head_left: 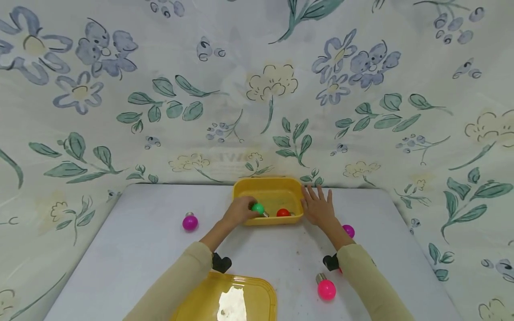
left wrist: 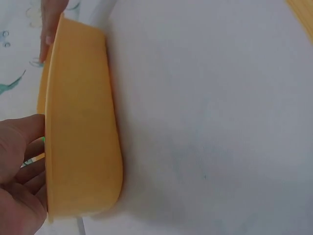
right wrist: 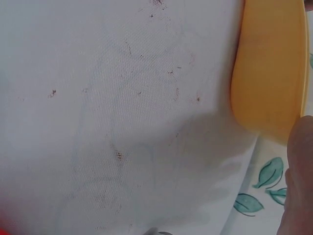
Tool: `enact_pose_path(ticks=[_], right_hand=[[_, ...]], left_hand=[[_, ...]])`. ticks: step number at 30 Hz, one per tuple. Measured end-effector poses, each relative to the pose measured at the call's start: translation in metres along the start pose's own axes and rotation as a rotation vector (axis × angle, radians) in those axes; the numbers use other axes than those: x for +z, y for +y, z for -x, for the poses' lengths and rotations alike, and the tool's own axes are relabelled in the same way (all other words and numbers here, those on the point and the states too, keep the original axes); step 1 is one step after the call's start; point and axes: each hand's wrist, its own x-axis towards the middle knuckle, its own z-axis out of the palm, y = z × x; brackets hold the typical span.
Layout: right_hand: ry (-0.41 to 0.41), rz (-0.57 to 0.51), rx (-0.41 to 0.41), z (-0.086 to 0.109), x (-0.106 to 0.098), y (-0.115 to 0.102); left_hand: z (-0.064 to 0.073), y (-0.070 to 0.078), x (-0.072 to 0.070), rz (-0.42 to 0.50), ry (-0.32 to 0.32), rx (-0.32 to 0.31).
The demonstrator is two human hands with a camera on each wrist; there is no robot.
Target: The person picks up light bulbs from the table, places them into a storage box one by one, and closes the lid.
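A yellow plastic basin (head_left: 267,219) stands at the far edge of the white table. Over its left part my left hand (head_left: 241,210) pinches a green light bulb (head_left: 258,208), its metal base pointing down to the right. In the left wrist view the fingers of that hand (left wrist: 19,171) reach over the rim, and the bulb is mostly hidden behind the wall. A red light bulb (head_left: 283,212) lies inside the basin on the right. My right hand (head_left: 319,207) rests against the basin's right end with its fingers spread.
A magenta bulb (head_left: 190,222) lies left of the basin, another magenta bulb (head_left: 348,231) beside the right forearm. Nearer, a pink bulb (head_left: 326,290) lies by the right sleeve, which partly covers one more bulb. A yellow tray (head_left: 265,296) sits at the front. Floral cloth (head_left: 257,111) hangs behind.
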Motion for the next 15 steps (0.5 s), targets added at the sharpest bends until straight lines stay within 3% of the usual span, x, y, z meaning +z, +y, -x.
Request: enact_pose_path(ticks=[5, 15], right_hand=[[0.000, 0.004, 0.001, -0.0006, -0.0013, -0.0012], [-0.008, -0.004, 0.016, -0.0013, 0.0002, -0.0004]], left_hand=[[-0.0023, 0.0013, 0.0001, -0.052, -0.025, -0.039], [-0.0073, 0.0028, 0.0007, -0.146, -0.054, -0.039]])
